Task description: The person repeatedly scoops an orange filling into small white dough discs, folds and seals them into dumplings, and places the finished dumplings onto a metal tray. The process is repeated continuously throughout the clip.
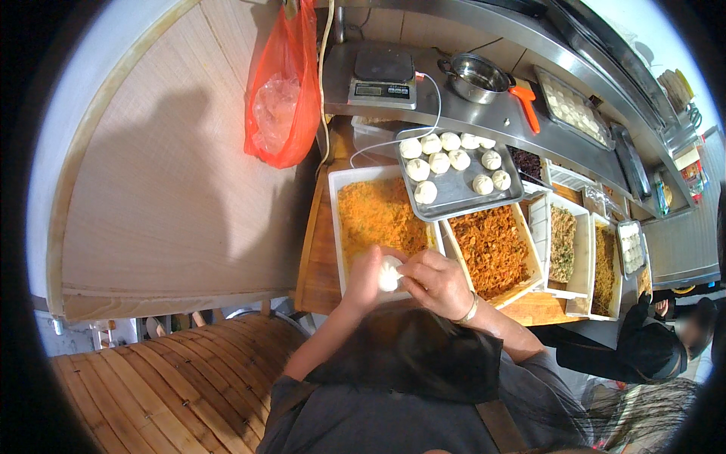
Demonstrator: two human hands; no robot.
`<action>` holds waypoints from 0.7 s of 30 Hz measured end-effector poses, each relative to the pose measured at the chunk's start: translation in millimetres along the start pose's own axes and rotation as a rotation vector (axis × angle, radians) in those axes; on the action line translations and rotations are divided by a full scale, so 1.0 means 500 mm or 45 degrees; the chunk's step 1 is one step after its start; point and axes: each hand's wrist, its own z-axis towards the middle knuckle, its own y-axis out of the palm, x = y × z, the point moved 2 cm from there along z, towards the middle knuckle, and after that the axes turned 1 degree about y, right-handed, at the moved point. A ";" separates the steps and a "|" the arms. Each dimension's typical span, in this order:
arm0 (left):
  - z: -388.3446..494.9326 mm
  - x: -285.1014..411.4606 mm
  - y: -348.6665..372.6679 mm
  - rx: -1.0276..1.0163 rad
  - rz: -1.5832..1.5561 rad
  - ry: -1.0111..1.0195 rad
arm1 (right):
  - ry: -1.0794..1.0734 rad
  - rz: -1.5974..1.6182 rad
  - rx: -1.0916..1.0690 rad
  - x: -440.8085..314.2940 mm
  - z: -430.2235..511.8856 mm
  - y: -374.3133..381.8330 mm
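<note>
A white dough bun (389, 273) rests in my left hand (364, 278), whose palm and fingers cup it from the left. My right hand (437, 279) pinches the gathered edge of the dough from the other side. Both hands are above the near edge of a white tub of orange shredded filling (380, 213). Beyond, a metal tray (451, 184) lies across the tub rims and holds several pleated buns (439, 163). To the right of my hands is a tub of reddish-brown chopped filling (490, 252).
More filling tubs (561, 241) line the wooden table to the right. On the steel shelf are a digital scale (383, 79), a pot (480, 76) and an orange-handled tool (527, 108). A red plastic bag (283, 96) hangs at left above a slatted bamboo lid (170, 391). Another person (646, 346) is at far right.
</note>
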 end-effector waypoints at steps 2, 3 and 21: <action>0.001 -0.003 -0.003 0.011 -0.035 -0.067 | -0.062 -0.034 -0.041 0.000 -0.007 -0.001; 0.003 -0.005 -0.004 0.011 -0.067 -0.081 | -0.118 -0.019 -0.016 -0.003 -0.009 -0.003; 0.016 -0.046 -0.039 0.033 0.309 0.118 | -0.046 -0.032 -0.011 0.017 -0.011 0.022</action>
